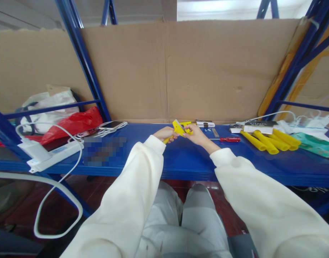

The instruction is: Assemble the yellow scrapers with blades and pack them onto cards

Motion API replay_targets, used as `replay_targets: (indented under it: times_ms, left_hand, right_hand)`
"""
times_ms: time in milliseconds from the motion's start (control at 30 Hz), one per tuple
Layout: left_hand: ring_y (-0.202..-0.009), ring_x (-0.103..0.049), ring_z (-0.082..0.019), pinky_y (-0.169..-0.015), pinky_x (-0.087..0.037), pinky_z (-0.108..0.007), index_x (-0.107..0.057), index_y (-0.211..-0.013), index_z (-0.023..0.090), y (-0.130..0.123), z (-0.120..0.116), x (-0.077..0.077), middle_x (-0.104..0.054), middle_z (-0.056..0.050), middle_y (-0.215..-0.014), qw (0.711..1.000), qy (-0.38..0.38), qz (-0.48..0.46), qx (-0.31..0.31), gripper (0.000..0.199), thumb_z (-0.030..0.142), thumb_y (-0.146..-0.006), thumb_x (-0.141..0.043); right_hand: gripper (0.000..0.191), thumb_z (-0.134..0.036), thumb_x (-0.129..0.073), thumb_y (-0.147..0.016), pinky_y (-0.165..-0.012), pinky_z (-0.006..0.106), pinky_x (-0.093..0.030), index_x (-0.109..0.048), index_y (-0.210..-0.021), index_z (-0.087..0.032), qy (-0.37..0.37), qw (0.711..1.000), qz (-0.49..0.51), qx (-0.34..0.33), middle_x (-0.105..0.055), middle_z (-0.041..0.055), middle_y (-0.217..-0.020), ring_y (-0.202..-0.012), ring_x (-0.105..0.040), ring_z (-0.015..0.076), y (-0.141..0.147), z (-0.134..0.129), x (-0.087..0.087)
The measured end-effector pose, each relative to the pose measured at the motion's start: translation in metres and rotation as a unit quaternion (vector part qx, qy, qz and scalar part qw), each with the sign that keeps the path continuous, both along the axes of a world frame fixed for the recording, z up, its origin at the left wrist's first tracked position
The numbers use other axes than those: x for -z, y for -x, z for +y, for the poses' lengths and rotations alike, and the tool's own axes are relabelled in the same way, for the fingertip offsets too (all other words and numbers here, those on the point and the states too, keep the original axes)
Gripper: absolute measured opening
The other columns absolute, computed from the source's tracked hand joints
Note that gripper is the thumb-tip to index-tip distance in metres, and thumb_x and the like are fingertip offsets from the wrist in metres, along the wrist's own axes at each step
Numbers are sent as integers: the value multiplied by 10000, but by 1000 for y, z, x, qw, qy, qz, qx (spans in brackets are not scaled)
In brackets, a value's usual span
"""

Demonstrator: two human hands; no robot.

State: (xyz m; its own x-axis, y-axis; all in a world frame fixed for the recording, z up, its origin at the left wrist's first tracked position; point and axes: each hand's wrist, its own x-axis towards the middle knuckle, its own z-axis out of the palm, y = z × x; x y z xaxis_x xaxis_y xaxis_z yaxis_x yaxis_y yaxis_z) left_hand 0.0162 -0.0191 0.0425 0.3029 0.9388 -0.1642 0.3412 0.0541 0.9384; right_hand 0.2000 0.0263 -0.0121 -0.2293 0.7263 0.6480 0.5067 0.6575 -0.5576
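Both of my hands are on a yellow scraper [177, 128] with a flared head, held just above the blue shelf top. My left hand [165, 134] wraps round its handle, the end of which sticks out below the fingers. At the head's right side, the fingers of my right hand [195, 134] are closed on a yellow part [189, 131]; whether it is joined to the head is hidden. Behind the hands lies another yellow piece [186, 123]. A red-handled screwdriver [230, 139] lies right of my right hand, near small metal parts [214, 132].
Several yellow tube handles [270, 140] lie on the right beside a green packet [314, 143] and small boxes [258, 127]. A phone [112, 125], red bag [73, 123] and white power strip [55, 156] with a looping cable are left. Cardboard [207, 71] walls the back between blue posts.
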Motion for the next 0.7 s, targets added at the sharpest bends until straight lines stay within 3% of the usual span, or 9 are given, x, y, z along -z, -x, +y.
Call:
replay_targets:
  times_ms: [433,600,700]
  left_hand:
    - [-348,-351,-43,-369,-242,-159,-515,-630,152,-1,-4,-3,-456,46,-475,1000,12,-3,-1,240,50,-804,-644]
    - [-355,-344,-40,-369,-247,-151,-506,-684,162,2,-1,-5,-445,57,-506,999,24,-24,2,214,49,-836,-606]
    - [-351,-333,-37,-367,-236,-150,-508,-709,165,1,-2,-6,-434,64,-504,999,30,-20,-11,206,41,-859,-575]
  right_hand:
    - [182,-332,-725,-737,-853,384,-489,-585,-793,-231,53,998,-26,-24,-653,25,-853,-845,-596,208,-8,4,4]
    - [243,-415,-738,-765,-898,417,-486,-636,-884,-228,31,999,-17,0,-685,65,-961,-937,-617,238,-15,6,-1]
    - [158,-359,-683,-818,-930,468,-471,-655,-893,-222,4,998,-31,61,-683,104,-1009,-997,-606,277,-30,6,-11]
